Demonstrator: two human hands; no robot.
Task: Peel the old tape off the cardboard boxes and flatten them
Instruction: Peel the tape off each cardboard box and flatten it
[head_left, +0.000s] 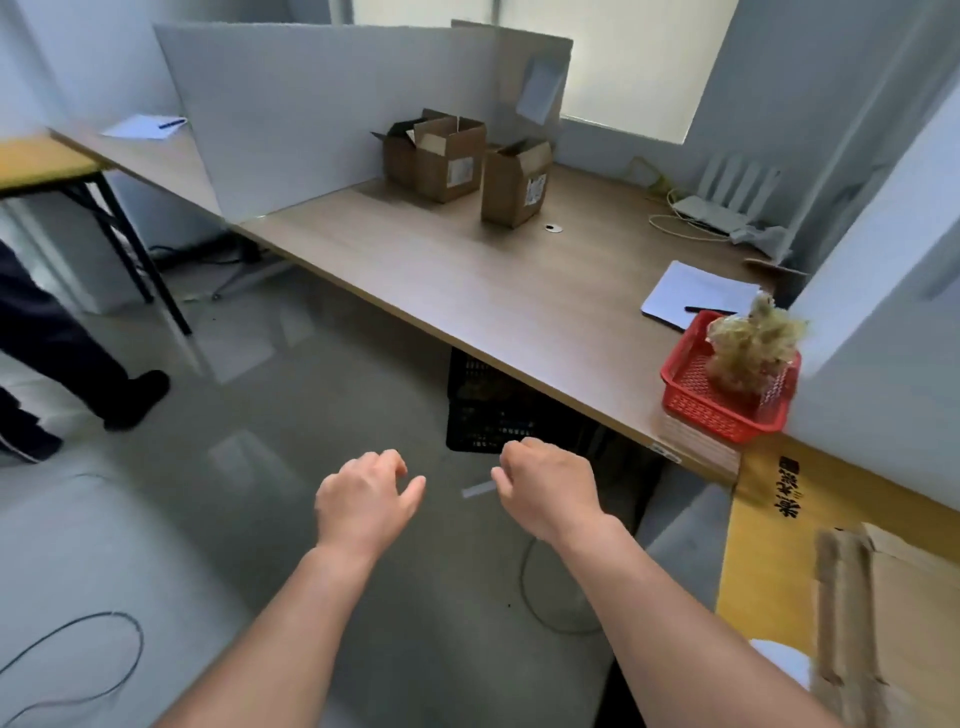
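Pinching a short strip of clear tape (479, 490) between thumb and curled fingers, the right hand (545, 488) is held out low over a grey floor (260, 519). The strip sticks out sideways toward the left hand (363, 499). That hand is close beside it, palm down, fingers loosely bent and holding nothing. Both bare forearms reach forward from the bottom of the view.

Ahead and to the right is a long wooden table (467, 291). At its far end, well away from the hands, stand the cardboard boxes. Two boxes (447, 161) stand together with their top flaps open. A third box (514, 184) stands just to their right, also open. Each shows a pale label on its side. A white partition board (291, 119) stands upright behind them.

On the near right corner of the table is a red mesh basket (717, 410) holding a crumpled wad of used tape (750, 345). Just beyond it lies a notepad (696, 291) with a pen (709, 310) on top. A black crate (488, 410) sits under the table.

At the lower right, flattened brown cardboard (904, 613) lies against a yellow carton (763, 545) with black printed characters. At the far left edge, another person's dark trouser legs (47, 332) and shoes are visible on the floor.
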